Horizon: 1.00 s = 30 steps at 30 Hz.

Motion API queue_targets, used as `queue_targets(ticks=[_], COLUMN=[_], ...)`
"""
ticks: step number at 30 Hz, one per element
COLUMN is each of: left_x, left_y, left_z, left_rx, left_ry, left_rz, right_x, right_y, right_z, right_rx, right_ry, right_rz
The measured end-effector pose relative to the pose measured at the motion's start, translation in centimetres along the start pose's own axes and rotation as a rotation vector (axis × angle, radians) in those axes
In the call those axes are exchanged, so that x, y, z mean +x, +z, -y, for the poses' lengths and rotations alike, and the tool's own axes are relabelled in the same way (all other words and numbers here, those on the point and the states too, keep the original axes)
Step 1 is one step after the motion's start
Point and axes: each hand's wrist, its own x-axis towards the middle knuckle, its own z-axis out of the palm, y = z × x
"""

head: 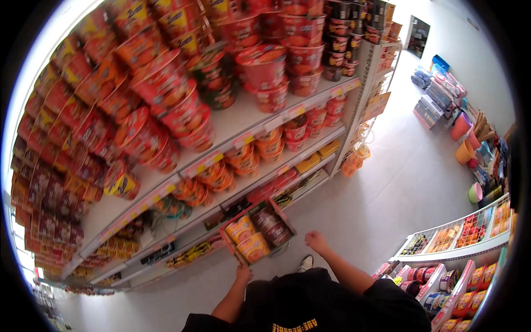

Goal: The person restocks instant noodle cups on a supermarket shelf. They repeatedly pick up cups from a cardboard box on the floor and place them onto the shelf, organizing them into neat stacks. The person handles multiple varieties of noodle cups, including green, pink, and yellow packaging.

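Observation:
An open cardboard box is before me, tilted in the view beside the lower shelves. Inside it, yellow-orange noodle packages fill the left side and dark brown round ones the right. My left hand grips the box's near left corner. Off the box's right side is my right hand, apart from it, fingers bent; no object shows in it, though its palm is hidden. Under the box's right edge a thin curved part shows; what bears the box is hidden.
A long shelf unit stands ahead and left, stacked with red instant-noodle tubs and orange bowls. Behind me at right is another display rack. Colourful buckets and goods line the far wall beyond the grey floor.

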Motion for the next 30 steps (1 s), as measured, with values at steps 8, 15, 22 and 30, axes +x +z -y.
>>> queue_targets(ticks=[8,15,22,30], left_x=[2.3,0.9,1.3,-3.9], left_y=[-2.2,-8.3,-23.4,-37.5], left_z=[0.4,4.5,11.8,27.4], left_rx=[0.322,0.143,-0.233,-0.671], left_ry=[0.365,0.338,0.118,0.038], left_rz=[0.056,0.478,0.099,-0.366], right_x=[-6.8,-8.7,-11.3,-15.3], right_y=[12.1,18.8,33.5,51.2], right_z=[0.9,0.9,2.1,6.1], right_rx=[-0.019,-0.352,-0.28,-0.813], right_ry=[0.013,-0.065,0.076,-0.223], right_rz=[0.351,0.516,0.667,1.183])
